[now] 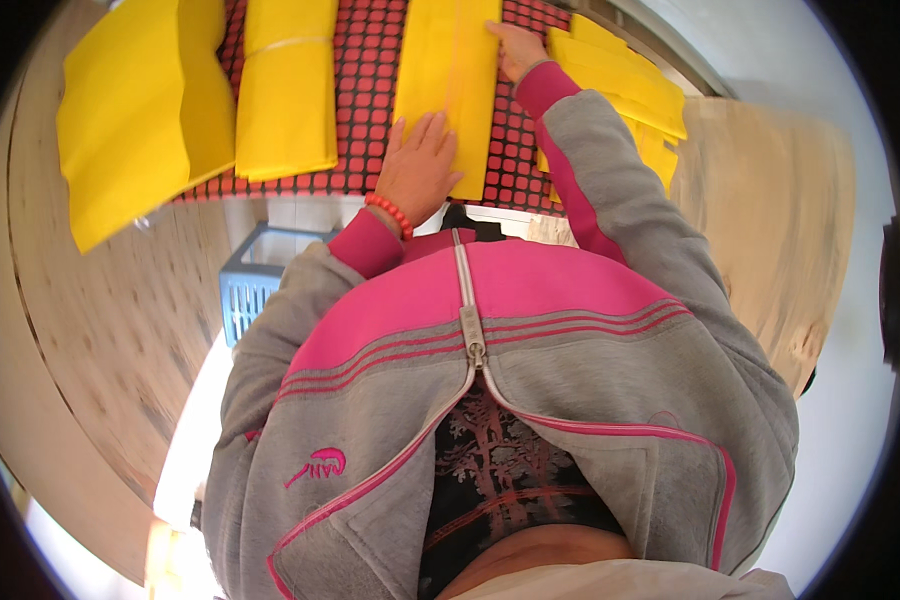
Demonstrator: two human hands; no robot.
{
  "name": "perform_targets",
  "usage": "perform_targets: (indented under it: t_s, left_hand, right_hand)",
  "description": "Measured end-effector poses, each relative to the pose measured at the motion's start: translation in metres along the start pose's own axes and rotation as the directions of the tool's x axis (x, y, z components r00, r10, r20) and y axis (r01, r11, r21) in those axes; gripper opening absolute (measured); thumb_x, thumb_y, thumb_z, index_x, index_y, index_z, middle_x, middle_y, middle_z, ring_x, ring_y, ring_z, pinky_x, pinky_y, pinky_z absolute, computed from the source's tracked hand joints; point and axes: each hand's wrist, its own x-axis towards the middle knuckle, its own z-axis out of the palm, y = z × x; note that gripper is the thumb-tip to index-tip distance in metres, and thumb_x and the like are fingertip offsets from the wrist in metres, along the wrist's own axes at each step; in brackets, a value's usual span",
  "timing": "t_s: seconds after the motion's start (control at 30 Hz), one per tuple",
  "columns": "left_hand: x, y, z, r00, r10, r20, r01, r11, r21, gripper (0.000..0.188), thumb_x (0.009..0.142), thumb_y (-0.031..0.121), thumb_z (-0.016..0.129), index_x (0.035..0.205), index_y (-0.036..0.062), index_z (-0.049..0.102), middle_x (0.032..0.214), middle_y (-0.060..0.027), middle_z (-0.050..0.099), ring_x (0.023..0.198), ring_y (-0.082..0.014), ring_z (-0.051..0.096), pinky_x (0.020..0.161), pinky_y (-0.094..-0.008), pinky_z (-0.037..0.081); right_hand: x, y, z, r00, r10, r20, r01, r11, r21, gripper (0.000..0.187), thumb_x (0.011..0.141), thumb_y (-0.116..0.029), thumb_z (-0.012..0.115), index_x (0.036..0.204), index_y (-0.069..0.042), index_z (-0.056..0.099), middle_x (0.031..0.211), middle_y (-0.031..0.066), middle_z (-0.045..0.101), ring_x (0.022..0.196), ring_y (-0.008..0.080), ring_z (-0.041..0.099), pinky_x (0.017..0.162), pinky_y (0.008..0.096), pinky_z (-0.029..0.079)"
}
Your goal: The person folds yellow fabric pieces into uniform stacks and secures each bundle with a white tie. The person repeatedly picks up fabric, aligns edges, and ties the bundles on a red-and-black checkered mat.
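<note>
A long folded yellow sheet [450,75], of cloth-like material, lies lengthwise on a red-and-black checked cover [365,100]. My left hand [420,165], with an orange-red bead bracelet at the wrist, rests flat on its near left part, fingers spread. At the far right edge of the same sheet is my right hand [520,48]; its fingertips close on that edge, and some fingers are hidden. To the left lies a yellow bundle [288,105] with a pale band around it. Loose yellow pieces [620,85] overlap in a pile beyond my right forearm.
A large yellow stack [135,110] overhangs the cover's near left edge. Below the table edge stands a blue slatted plastic basket [250,285]. Pale wooden surfaces lie at the left [100,330] and right [770,200]. A white wall [840,420] runs along the right.
</note>
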Motion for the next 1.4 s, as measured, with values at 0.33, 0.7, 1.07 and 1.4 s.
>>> perform_targets:
  t_s: [0.33, 0.7, 1.07, 1.4]
  left_hand:
    - [0.01, 0.016, 0.0, 0.999, 0.028, 0.037, -0.032, 0.994, 0.104, 0.053, 0.083, 0.029, 0.064, 0.128, 0.0042, 0.052, 0.143, -0.015, 0.04, 0.134, -0.0295, 0.035, 0.11, -0.052, 0.024]
    - [0.012, 0.005, -0.015, 0.994, 0.072, 0.088, -0.071, 0.997, -0.011, 0.052, 0.082, 0.02, 0.066, 0.129, 0.0028, 0.05, 0.143, -0.0159, 0.041, 0.131, -0.0323, 0.039, 0.105, -0.0507, 0.032]
    - [0.025, 0.003, -0.042, 0.997, 0.071, 0.028, -0.07, 0.996, -0.052, 0.041, 0.084, 0.018, 0.065, 0.121, 0.0021, 0.056, 0.13, -0.0159, 0.054, 0.12, -0.0313, 0.051, 0.104, -0.0501, 0.034]
    - [0.128, 0.047, -0.012, 0.921, -0.221, 0.321, 0.372, 0.257, -0.892, 0.051, 0.095, 0.032, 0.054, 0.13, -0.0044, 0.047, 0.125, -0.0179, 0.058, 0.116, -0.0255, 0.057, 0.099, -0.0364, 0.043]
  right_hand:
    - [-0.121, -0.027, -0.12, 0.878, -0.105, -0.467, 0.225, 0.951, 0.21, 0.027, 0.093, -0.013, 0.058, 0.114, 0.003, 0.055, 0.104, 0.0111, 0.065, 0.094, 0.0193, 0.065, 0.08, 0.0275, 0.053]
    - [-0.111, 0.016, -0.25, 0.686, 0.349, -0.638, 0.115, 0.814, 0.569, 0.024, 0.087, -0.014, 0.066, 0.105, -0.001, 0.056, 0.094, 0.0088, 0.062, 0.084, 0.0212, 0.063, 0.072, 0.0279, 0.054]
    - [-0.089, -0.013, -0.251, 0.679, 0.398, -0.617, 0.084, 0.793, 0.604, 0.02, 0.089, -0.023, 0.066, 0.102, -0.009, 0.058, 0.09, 0.0034, 0.061, 0.073, 0.0147, 0.058, 0.057, 0.024, 0.048]
    - [-0.138, -0.009, -0.267, 0.858, 0.347, -0.379, 0.034, 0.698, 0.715, 0.012, 0.089, -0.016, 0.065, 0.096, -0.009, 0.057, 0.08, 0.0017, 0.061, 0.067, 0.0129, 0.057, 0.059, 0.0224, 0.049]
